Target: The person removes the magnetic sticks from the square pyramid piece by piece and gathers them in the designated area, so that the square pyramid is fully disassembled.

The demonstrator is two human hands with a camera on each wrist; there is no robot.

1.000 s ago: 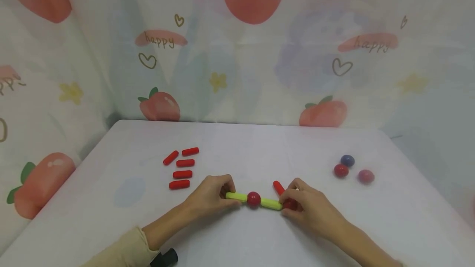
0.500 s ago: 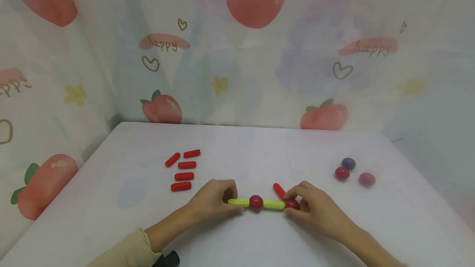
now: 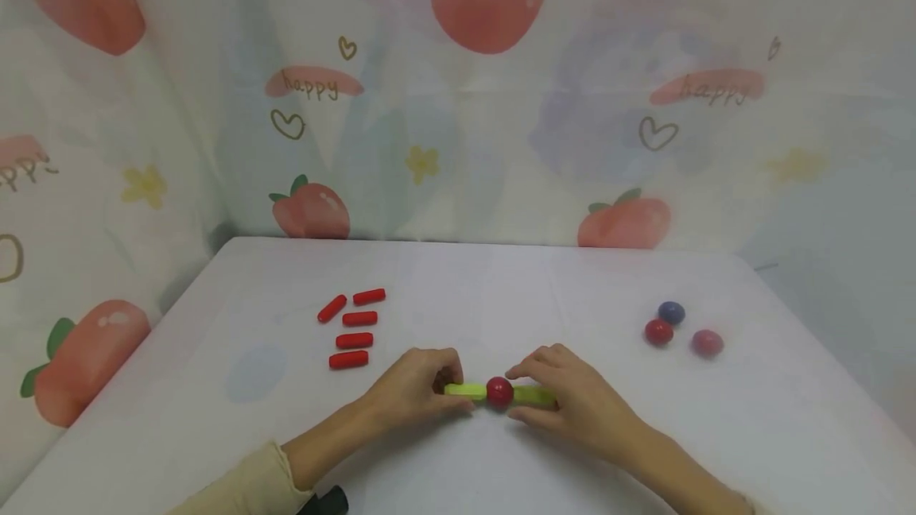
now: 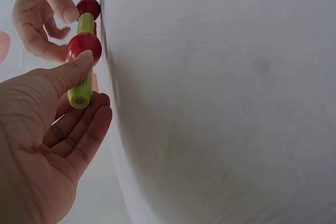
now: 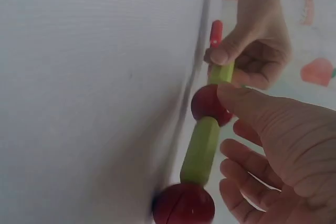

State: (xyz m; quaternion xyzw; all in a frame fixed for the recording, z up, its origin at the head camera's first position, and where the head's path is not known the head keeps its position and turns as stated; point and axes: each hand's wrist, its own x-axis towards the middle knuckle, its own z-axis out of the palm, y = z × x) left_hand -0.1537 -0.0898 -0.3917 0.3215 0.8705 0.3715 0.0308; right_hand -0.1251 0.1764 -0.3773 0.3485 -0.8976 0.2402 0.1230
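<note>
In the head view my left hand (image 3: 415, 384) pinches the left end of a yellow-green rod (image 3: 465, 392) between thumb and fingers. This rod joins a red ball (image 3: 499, 393), and a second yellow-green rod (image 3: 529, 396) continues to the right. A further red ball (image 5: 185, 204) caps that second rod in the right wrist view; my right hand (image 3: 580, 400) hides it in the head view. The right hand's thumb and fingers stand apart around the middle ball and second rod. Its thumb overlaps the middle ball in the right wrist view; contact is unclear.
Several red rods (image 3: 354, 340) lie at the left of the white table (image 3: 458, 292). At the right sit a blue ball (image 3: 671, 312), a red ball (image 3: 658, 332) and a pink ball (image 3: 707, 343). A black object (image 3: 331, 501) shows beside the left sleeve (image 3: 250, 479).
My right hand has let go of the end ball and moved left along the chain to the middle ball, covering the loose-angled red rod. The left hand keeps its pinch.
</note>
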